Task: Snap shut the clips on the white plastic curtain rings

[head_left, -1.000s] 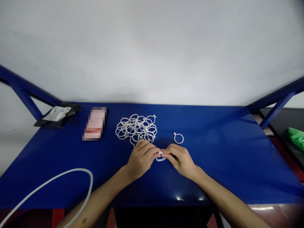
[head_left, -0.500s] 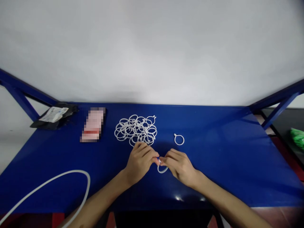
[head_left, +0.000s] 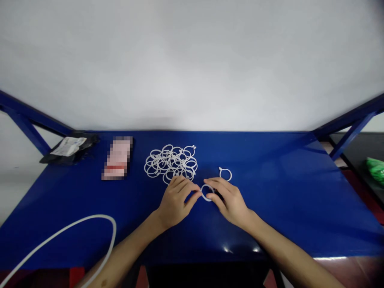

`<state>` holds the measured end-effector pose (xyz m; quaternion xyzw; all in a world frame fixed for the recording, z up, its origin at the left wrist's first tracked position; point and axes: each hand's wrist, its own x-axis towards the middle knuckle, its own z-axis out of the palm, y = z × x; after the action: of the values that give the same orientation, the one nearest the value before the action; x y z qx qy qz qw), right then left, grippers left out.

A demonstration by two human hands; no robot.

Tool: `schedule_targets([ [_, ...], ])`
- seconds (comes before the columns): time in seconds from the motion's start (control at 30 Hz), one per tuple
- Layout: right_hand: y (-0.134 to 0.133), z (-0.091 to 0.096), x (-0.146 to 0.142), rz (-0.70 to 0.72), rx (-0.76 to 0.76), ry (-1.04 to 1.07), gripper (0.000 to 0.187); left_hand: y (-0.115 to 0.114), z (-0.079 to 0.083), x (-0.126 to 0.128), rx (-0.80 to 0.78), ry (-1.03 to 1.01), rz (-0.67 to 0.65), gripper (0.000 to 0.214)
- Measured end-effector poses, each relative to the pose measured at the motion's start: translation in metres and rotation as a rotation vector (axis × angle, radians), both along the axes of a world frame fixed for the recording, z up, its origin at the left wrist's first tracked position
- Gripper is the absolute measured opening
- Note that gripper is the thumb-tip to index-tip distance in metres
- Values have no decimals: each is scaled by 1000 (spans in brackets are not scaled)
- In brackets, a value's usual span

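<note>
1. In the head view, the ring (head_left: pixel 205 199) is placed between the two hands, over the near half of the tabletop (head_left: pixel 279 188), its round opening turned towards the camera.
2. The ring's left side is pinched by the left hand (head_left: pixel 175 202): the grip is closed at the tips of thumb and forefinger, with a gap left behind them. A light, firm pinch is best used here, so that the ring is neither twisted nor let slip.
3. The right hand (head_left: pixel 232 201) is arched at the ring's right side, its grip partly spread, with the ring between thumb and forefinger. Whether the ring is actually gripped there cannot be told, since the contact is small and partly covered.
4. For good control, the ring should be steadied from both sides; so thin a hoop is likely to be bent if it is squeezed hard across.
5. The pile (head_left: pixel 175 161) of similar rings is spread just beyond the left hand, its near edge partly covered by the knuckles. Contact is best avoided, as rings could be hooked and dragged.
6. A loose ring (head_left: pixel 231 175) is laid just beyond the right hand, well apart from the pile; room should be left for the knuckles.
</note>
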<state>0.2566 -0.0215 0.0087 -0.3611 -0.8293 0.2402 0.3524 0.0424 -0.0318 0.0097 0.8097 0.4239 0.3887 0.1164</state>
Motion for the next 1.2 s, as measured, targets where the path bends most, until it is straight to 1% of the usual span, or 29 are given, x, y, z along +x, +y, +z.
schedule_targets([
  [0.07,-1,4,-1,-5,65,-27,46,0,2,-2,-38,-38,43,5],
  [0.1,-1,5,-2,16,107,-49,49,0,3,-3,-57,-58,57,6],
  [0.13,-2,5,-3,43,143,-70,46,-1,4,-3,-76,-74,66,7],
  [0.2,-3,3,-5,70,167,-66,29,-1,6,-3,-116,-94,65,8],
  [0.23,-4,1,-6,64,148,-34,24,-2,6,-3,-140,-102,49,8],
  [0.3,-5,-2,-5,7,71,61,23,-3,7,-3,-193,-126,-16,10],
  [0.37,-5,-4,-4,-58,-21,151,22,-3,7,-4,-236,-155,-85,17],
  [0.4,-5,-3,-3,-70,-61,186,19,-3,6,-4,-244,-164,-105,21],
  [0.5,-5,-1,-3,-23,-132,242,13,-3,3,-5,-215,-174,-106,23],
  [0.67,-5,0,-6,71,-189,217,16,-2,1,-4,-160,-171,-62,15],
  [0.8,-6,0,-5,120,-211,212,14,-2,3,-4,-127,-175,-40,13],
  [0.93,-9,2,-5,163,-122,161,14,-2,4,-2,-109,-165,-15,13],
  [1.0,-11,3,-5,157,-82,125,14,1,4,-3,-87,-151,-5,15],
  [1.1,-11,2,-7,104,-13,75,14,9,2,-9,-3,-53,24,22],
  [1.2,-2,1,-2,4,66,-13,15,17,-2,-21,102,112,113,20],
])
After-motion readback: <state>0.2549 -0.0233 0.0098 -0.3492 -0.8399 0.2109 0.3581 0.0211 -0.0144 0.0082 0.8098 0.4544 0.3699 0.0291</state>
